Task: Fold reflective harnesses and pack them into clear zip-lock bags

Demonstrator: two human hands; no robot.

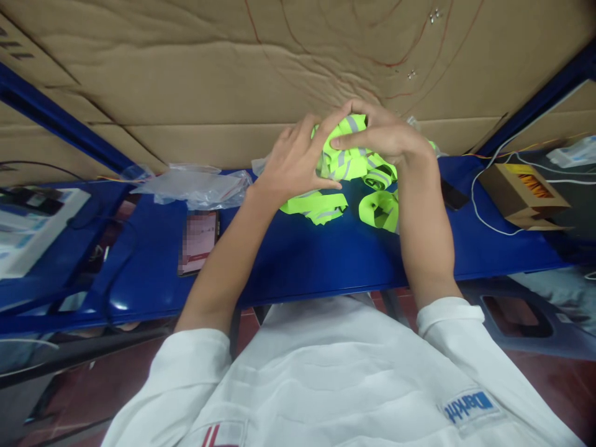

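Note:
Both of my hands are around a bundle of neon yellow-green strips with grey reflective bands (347, 162), above the far part of the blue table. My left hand (295, 158) closes on the bundle's left side, its thumb along the lower edge. From the right, my right hand (382, 133) grips the top and front of it, fingers curved over. Below the bundle lies a flat neon strip (321, 208). A rolled neon strip (379, 177) sits under my right hand, and a looped one (379, 210) is beside my right forearm, which partly hides it.
Clear plastic bags (200, 186) and a phone-like device (198, 242) lie left on the blue table (298, 267). At right are an open cardboard box (524, 195), a dark flat object (452, 195) and white cables. A cardboard wall (186, 74) rises behind.

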